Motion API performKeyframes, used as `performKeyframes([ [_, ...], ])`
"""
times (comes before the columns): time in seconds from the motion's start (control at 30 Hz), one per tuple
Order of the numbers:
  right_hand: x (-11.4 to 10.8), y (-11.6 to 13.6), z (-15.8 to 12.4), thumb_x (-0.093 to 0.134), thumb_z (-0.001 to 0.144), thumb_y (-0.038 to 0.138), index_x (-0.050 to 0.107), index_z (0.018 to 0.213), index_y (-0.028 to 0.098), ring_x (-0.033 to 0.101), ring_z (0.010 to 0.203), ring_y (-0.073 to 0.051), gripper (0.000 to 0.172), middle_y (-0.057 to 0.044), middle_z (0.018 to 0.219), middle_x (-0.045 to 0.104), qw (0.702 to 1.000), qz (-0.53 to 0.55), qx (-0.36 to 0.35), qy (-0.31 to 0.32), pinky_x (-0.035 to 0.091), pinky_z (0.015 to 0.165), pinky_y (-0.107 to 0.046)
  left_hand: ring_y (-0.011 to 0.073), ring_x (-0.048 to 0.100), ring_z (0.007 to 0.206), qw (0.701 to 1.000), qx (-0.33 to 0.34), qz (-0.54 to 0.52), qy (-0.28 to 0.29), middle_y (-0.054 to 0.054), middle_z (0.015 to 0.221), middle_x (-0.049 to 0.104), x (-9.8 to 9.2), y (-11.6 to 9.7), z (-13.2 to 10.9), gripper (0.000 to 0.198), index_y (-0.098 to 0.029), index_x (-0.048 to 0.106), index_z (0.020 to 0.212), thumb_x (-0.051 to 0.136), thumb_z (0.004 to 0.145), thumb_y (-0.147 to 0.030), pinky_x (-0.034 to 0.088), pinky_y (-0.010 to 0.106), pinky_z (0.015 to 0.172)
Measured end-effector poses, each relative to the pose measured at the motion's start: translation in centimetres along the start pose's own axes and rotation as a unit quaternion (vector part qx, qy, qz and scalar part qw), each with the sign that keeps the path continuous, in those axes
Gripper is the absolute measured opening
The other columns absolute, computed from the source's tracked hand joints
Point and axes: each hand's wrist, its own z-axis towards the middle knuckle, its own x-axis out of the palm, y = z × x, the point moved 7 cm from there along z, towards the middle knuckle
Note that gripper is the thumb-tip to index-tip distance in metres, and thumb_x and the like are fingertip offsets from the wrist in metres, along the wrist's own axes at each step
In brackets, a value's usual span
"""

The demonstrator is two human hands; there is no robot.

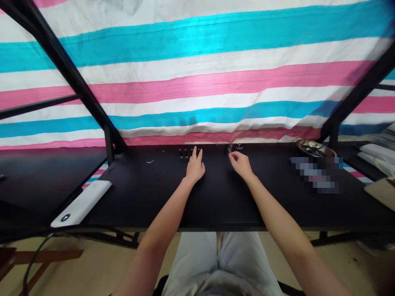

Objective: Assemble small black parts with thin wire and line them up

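Observation:
Several small dark cylinders [181, 153] stand in a row near the back edge of the black table [138, 185]. My left hand [195, 167] is at the right end of this row, fingers spread, with fingertips by the last pieces. To the right, my right hand [240, 163] has thumb and forefinger pinched together beside another small dark piece [230, 147]; whether it grips something is too small to tell. A group of tiny dark pieces [220, 145] lies between the hands at the back edge. Thin white strips [239, 146] lie just behind my right hand.
A long white device [82, 204] lies at the table's left end. At the right are a shiny metal dish [316, 149] and a blurred-out flat item [317, 176]. More white scraps [149, 161] lie left of my left hand. Black frame bars [69, 74] rise at both sides before a striped sheet [197, 78].

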Motion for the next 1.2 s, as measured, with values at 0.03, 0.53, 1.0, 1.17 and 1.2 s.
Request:
performKeyframes([
  [0.03, 0.1, 0.1, 0.0, 0.046, 0.079, 0.029, 0.065, 0.083, 0.018, 0.061, 0.073, -0.017, 0.023, -0.005, 0.078, 0.068, 1.000, 0.001, 0.000, 0.004, 0.045, 0.070, -0.026, 0.0329, 0.042, 0.120, 1.000, -0.005, 0.002, 0.002, 0.014, 0.149, 0.014, 0.1, 0.1, 0.1, 0.061, -0.018, 0.033, 0.137, 0.046, 0.077, -0.014, 0.040, 0.047, 0.094],
  [0.53, -0.1, 0.6, -0.2, 0.046, 0.079, 0.028, 0.065, 0.082, 0.018, 0.061, 0.072, -0.017, 0.022, -0.005, 0.078, 0.067, 1.000, 0.020, -0.009, 0.006, 0.045, 0.071, -0.026, 0.0304, 0.041, 0.122, 0.999, -0.025, -0.034, 0.003, 0.012, 0.143, 0.032, 1.4, 1.2, 0.6, 0.056, -0.019, 0.040, 0.134, 0.041, 0.079, -0.009, 0.037, 0.047, 0.098],
  [1.0, 1.9, 4.2, -1.9, 0.046, 0.083, 0.037, 0.063, 0.096, 0.017, 0.060, 0.077, -0.016, 0.030, -0.008, 0.091, 0.066, 0.989, 0.119, -0.078, 0.051, 0.047, 0.071, -0.028, 0.0166, 0.053, 0.110, 0.926, -0.031, -0.374, 0.040, 0.006, 0.139, 0.037, 0.3, -1.4, -0.6, 0.050, -0.025, 0.050, 0.127, 0.042, 0.080, -0.011, 0.039, 0.034, 0.097],
  [1.17, 3.1, 4.0, -2.3, 0.045, 0.084, 0.044, 0.062, 0.092, 0.017, 0.056, 0.060, -0.013, 0.033, -0.005, 0.082, 0.064, 0.980, 0.166, -0.041, 0.097, 0.046, 0.060, -0.028, 0.0199, 0.050, 0.113, 0.889, -0.035, -0.452, 0.059, 0.003, 0.141, 0.037, -0.1, -2.7, -1.3, 0.048, -0.029, 0.053, 0.124, 0.046, 0.079, -0.015, 0.041, 0.032, 0.091],
  [1.2, 3.4, 3.8, -2.4, 0.045, 0.083, 0.045, 0.061, 0.091, 0.017, 0.054, 0.054, -0.012, 0.034, -0.004, 0.078, 0.063, 0.975, 0.189, -0.021, 0.112, 0.045, 0.056, -0.027, 0.0209, 0.049, 0.114, 0.881, -0.036, -0.467, 0.061, 0.002, 0.141, 0.037, -0.2, -2.8, -1.4, 0.047, -0.029, 0.053, 0.124, 0.047, 0.078, -0.016, 0.042, 0.031, 0.088],
])
